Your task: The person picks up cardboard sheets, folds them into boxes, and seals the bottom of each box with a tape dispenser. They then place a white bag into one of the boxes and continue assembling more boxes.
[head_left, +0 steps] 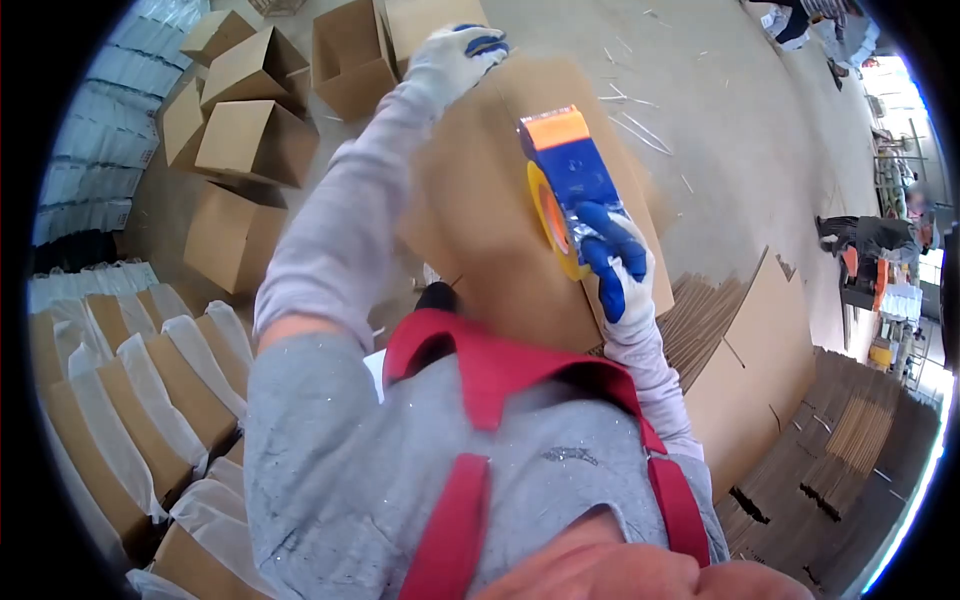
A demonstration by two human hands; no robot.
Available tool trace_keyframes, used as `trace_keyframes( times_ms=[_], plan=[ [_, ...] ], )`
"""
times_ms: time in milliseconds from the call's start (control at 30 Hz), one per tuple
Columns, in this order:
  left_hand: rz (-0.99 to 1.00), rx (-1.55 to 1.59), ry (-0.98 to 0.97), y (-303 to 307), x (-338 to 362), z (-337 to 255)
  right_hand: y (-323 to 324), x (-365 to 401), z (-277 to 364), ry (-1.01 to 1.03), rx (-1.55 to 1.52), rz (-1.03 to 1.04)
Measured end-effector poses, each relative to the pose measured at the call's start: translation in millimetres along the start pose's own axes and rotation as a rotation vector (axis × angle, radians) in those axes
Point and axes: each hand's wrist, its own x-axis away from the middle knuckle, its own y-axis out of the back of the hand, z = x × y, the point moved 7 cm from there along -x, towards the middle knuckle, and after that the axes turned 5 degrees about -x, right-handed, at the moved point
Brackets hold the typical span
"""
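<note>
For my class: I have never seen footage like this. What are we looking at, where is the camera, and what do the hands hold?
No machine here: one camera worn on a person's head looks down at their two gloved hands. The right hand clasps a blue and orange plastic tape dispenser, held against a large brown cardboard box. The left hand rests on that box's far edge. More open brown cardboard boxes stand on the grey concrete floor beyond.

Tape dispenser [570,180] on carton [480,210]; boxes [250,140] behind, left.
</note>
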Motion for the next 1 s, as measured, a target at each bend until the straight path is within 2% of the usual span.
trace_keyframes(
  times_ms=[33, 67, 133, 200, 233, 267, 333, 367, 400, 467, 500, 533, 600, 667, 733, 800, 867, 933, 1000],
  plan=[
    [-0.270, -0.025, -0.203, 20.8, 7.6, -10.1, 5.9, -2.9, -3.5, -0.035, -0.032, -0.043],
    [-0.273, -0.023, -0.202, 29.3, 10.0, -17.9, 7.5, -3.3, -4.2, -0.035, -0.028, -0.041],
    [0.759, 0.667, 0.396, -13.7, 36.6, -17.3, 11.4, -3.9, -3.4, 0.057, -0.009, -0.055],
    [0.956, 0.891, 0.410, -14.6, 60.9, -52.0, 11.4, -2.8, -3.8, 0.080, 0.031, -0.028],
    [1.017, 0.637, 0.223, -7.8, 61.4, -72.3, 8.6, -0.8, -3.5, 0.023, 0.041, -0.011],
    [0.996, 0.451, 0.188, -7.0, 60.2, -80.3, 6.5, 1.9, -4.1, -0.035, 0.052, 0.011],
    [0.783, 0.373, -0.011, 8.8, 53.6, -92.0, 11.2, 5.9, -5.5, -0.038, 0.037, -0.003],
    [0.804, 0.484, 0.124, 9.4, 60.2, -90.4, 15.0, 9.5, -6.7, -0.023, -0.023, -0.014],
    [0.892, 0.790, 0.280, -4.4, 70.2, -84.6, 19.5, 12.9, -8.2, -0.015, -0.081, -0.027],
    [0.878, 1.178, 0.591, -21.9, 94.4, -72.4, 21.1, 9.4, -6.7, 0.030, -0.047, 0.005],
    [0.798, 1.298, 0.357, -37.0, 96.3, -68.9, 17.5, 6.8, -4.9, 0.033, -0.002, 0.051],
    [0.793, 1.442, 0.435, -45.5, 99.9, -64.0, 14.6, 5.1, -3.1, 0.034, 0.045, 0.093],
    [0.820, 1.178, 0.432, -35.0, 85.7, -57.4, 11.5, -2.5, 1.1, -0.025, 0.049, 0.099],
    [0.580, 0.582, 0.303, -13.0, 53.3, -50.9, -0.8, -17.9, 10.7, -0.071, 0.053, 0.107],
    [0.347, 0.120, -0.067, -1.1, 5.2, -34.6, -8.0, -26.1, 14.4, -0.151, 0.063, 0.027],
    [0.169, -0.233, -0.087, 12.9, -37.2, -5.5, -11.9, -33.5, 23.5, -0.189, 0.102, -0.002],
    [0.657, -0.474, 0.100, -36.1, -50.3, 57.2, -8.4, -31.7, 21.3, -0.190, 0.079, -0.022],
    [0.745, -0.284, 0.118, -129.7, -28.1, 120.4, -11.0, -30.3, 22.6, -0.188, 0.141, 0.007],
    [1.055, -0.105, 0.586, -192.6, -27.5, 260.6, -11.3, -26.0, 19.0, -0.186, 0.112, -0.003]
  ],
)
